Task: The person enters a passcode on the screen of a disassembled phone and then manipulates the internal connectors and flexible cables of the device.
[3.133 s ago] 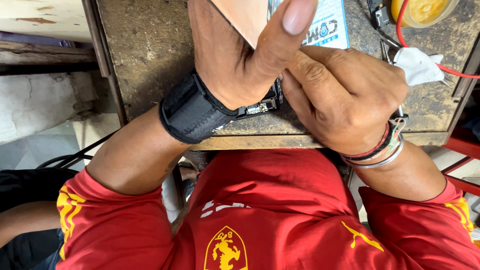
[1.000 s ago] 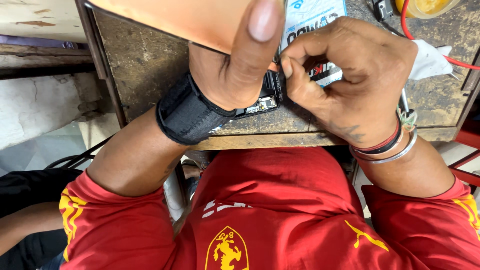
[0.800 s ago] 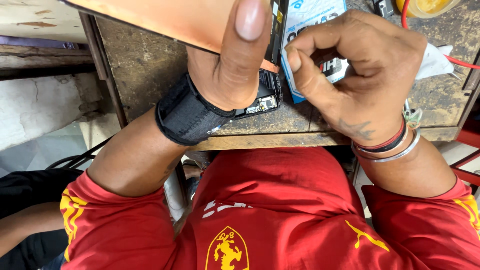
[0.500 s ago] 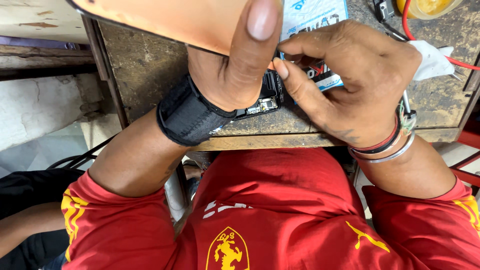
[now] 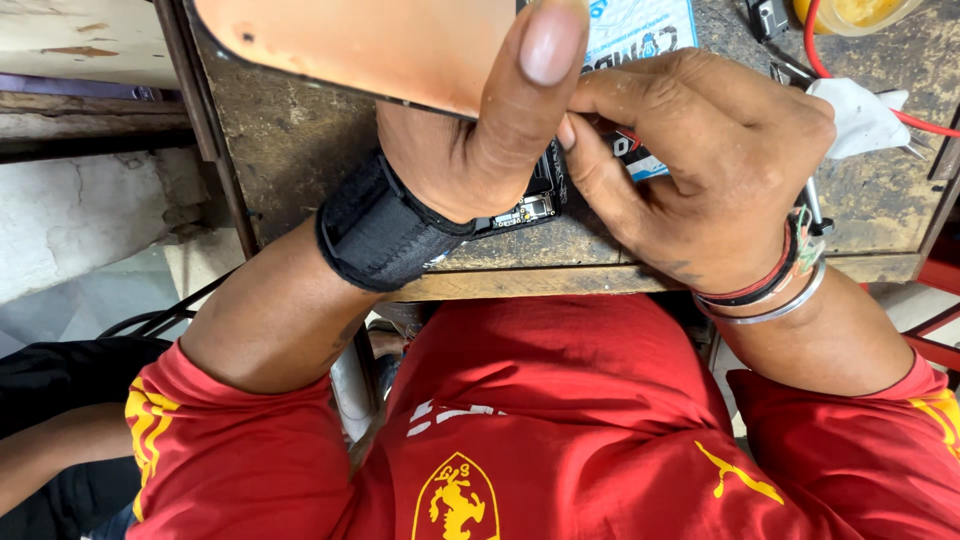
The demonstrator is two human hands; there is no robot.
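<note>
1. The left hand is raised over the near edge of the worn workbench, with the thumb pointing up and away from the body and a black wrist wrap bound around the wrist.
2. An orange back cover, flat and glossy, is pinched under that thumb and tilted up off the opened phone; the other left fingers are hidden behind it.
3. The phone lies on the bench beneath the left palm, and only a dark strip of its circuit board is seen between the two hands.
4. The right hand is curled knuckles-up just beside the left, its fingertips drawn tightly together at the phone's edge. A small red-and-black part is seen right at those fingertips, but whether it is gripped cannot be told.
5. Red and black bands and a metal bangle are worn on the right wrist.
6. A blue-and-white printed card, rectangular, lies flat on the bench just beyond the right hand's knuckles.
7. A white cloth wad is seen right of that hand, crossed by a red wire.
</note>
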